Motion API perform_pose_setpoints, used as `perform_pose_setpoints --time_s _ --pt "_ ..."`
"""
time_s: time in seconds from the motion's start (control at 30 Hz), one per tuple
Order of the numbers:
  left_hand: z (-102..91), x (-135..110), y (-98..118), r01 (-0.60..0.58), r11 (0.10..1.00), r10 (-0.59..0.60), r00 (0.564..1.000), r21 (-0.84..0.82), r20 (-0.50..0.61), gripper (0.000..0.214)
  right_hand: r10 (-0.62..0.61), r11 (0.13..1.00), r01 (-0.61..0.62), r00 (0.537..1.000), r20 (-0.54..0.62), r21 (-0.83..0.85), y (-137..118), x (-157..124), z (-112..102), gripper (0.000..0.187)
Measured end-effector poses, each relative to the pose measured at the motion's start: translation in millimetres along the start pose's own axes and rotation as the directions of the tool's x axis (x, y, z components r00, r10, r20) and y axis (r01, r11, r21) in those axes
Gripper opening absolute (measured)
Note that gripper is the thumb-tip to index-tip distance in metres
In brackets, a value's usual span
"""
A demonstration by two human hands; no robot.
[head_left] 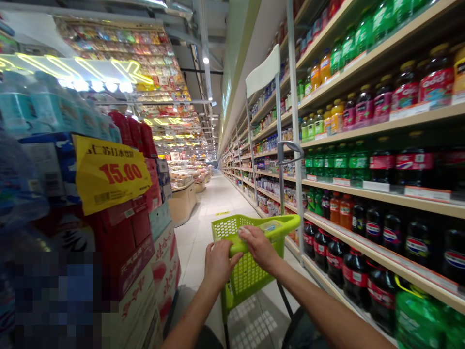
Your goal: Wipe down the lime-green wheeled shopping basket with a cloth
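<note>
A lime-green shopping cart (250, 278) with a perforated plastic basket stands right in front of me. My left hand (218, 261) is wrapped round the left part of its handle. Close beside it, my right hand (258, 247) also grips the handle, with a small white thing, perhaps a tissue, showing at its fingers. What lies inside the basket is mostly hidden by my hands and the rim.
Shelves of soda bottles (385, 278) run along the right, with a metal-framed stand (280, 140) against them. Stacked drink cartons (138, 276) with a yellow price sign (112, 172) crowd the left. A pale tiled aisle (210, 194) leads ahead past display bins (181, 198).
</note>
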State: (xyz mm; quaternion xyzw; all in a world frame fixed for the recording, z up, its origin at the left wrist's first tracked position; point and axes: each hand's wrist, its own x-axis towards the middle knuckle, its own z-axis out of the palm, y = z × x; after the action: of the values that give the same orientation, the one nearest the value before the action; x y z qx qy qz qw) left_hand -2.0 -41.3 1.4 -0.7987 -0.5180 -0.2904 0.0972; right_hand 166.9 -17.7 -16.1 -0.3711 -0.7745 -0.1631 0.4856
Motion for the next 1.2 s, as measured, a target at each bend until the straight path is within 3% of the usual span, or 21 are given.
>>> perform_pose_setpoints --time_s 0.1,0.17,0.23,0.3,0.4,0.6,0.7,0.8,0.93,1.0,1.2 --pt "-0.6 -2.8 3.3 -0.019 0.999 0.02 1.0 0.028 -0.006 0.027 0.217 0.97 -0.229 0.967 -0.135 -0.086 28.6 -0.7 -15.6 0.039" --pt "0.4 -4.2 6.8 -0.024 0.999 0.025 0.999 0.045 -0.021 0.028 0.293 0.944 -0.317 0.934 -0.202 -0.097 39.1 -4.6 -22.6 0.04" --pt "1.8 -4.8 11.1 -0.02 0.998 0.022 0.999 0.057 -0.032 0.029 0.24 0.965 -0.256 0.953 -0.186 -0.064 31.7 -9.8 -21.4 0.041" --pt "2.9 -4.2 15.2 -0.014 0.998 0.016 0.999 0.065 -0.031 0.03 0.111 0.994 -0.112 0.987 -0.117 -0.006 13.6 -14.3 -14.1 0.042" --pt "3.9 -1.4 19.6 0.004 0.997 -0.003 1.0 0.077 -0.012 0.031 -0.002 0.999 0.005 0.998 -0.063 0.039 -0.1 -15.5 -4.9 0.039" --pt "8.4 7.2 34.4 0.033 0.993 -0.033 0.999 0.113 0.005 0.033 0.268 0.962 -0.272 0.941 -0.208 0.012 31.6 -6.1 -9.5 0.04" --pt "11.6 8.3 43.1 0.059 0.994 -0.061 0.998 0.096 0.017 0.029 0.182 0.979 -0.169 0.977 -0.112 0.115 20.1 -9.5 -9.1 0.042" --pt "15.9 6.2 36.9 0.057 0.998 -0.057 0.998 0.006 0.022 0.029 0.087 0.987 -0.076 0.994 -0.07 0.144 11.5 -15.3 -10.9 0.04" --pt "22.3 5.1 11.4 0.095 0.978 -0.08 0.993 -0.188 0.085 0.043 0.237 0.97 -0.221 0.953 -0.189 0.099 24.0 -14.6 -19.3 0.035" --pt "23.9 6.6 7.3 0.125 0.966 -0.095 0.986 -0.225 0.138 0.046 0.249 0.966 -0.23 0.951 -0.185 0.121 21.4 -13.1 -20.4 0.037" --pt "24.6 4.4 41.3 0.158 0.97 -0.135 0.982 -0.185 0.132 0.042 0.072 0.985 -0.059 0.994 -0.079 0.163 -9.8 -22.1 -24.3 0.039"
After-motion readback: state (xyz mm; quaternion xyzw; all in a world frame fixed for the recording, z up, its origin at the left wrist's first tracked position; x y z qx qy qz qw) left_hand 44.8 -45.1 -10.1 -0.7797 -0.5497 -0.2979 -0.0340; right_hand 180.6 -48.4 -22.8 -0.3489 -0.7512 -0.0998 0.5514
